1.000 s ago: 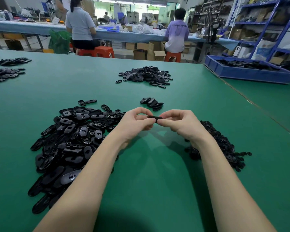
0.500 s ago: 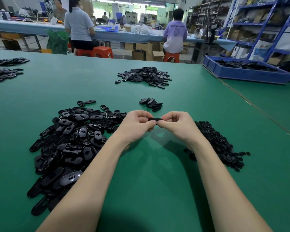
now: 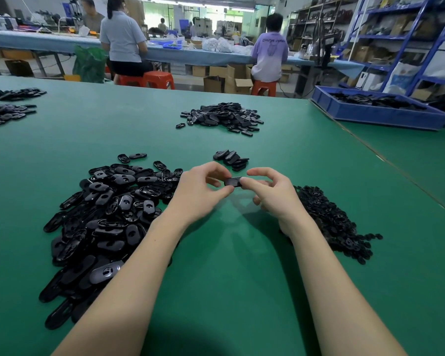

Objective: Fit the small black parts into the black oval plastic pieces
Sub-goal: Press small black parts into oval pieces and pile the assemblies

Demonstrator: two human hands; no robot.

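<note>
Above the green table, one black oval piece (image 3: 233,181) is held between my two hands. My left hand (image 3: 203,192) pinches its left end with thumb and fingers. My right hand (image 3: 270,192) pinches its right end, fingers curled. A big heap of black oval pieces (image 3: 106,217) lies left of my left forearm. A heap of small black parts (image 3: 332,222) lies right of my right wrist. A small stack of oval pieces (image 3: 231,159) sits just beyond my hands.
Another pile of oval pieces (image 3: 224,118) lies farther back at centre, and two piles (image 3: 5,110) at the far left. A blue tray (image 3: 378,114) with black parts stands at the back right. People sit at a long bench (image 3: 49,41) beyond the table.
The oval piece has turned from edge-on to show its broad face, and my fingers have shifted on its ends. Both hands stay close together in the same spot.
</note>
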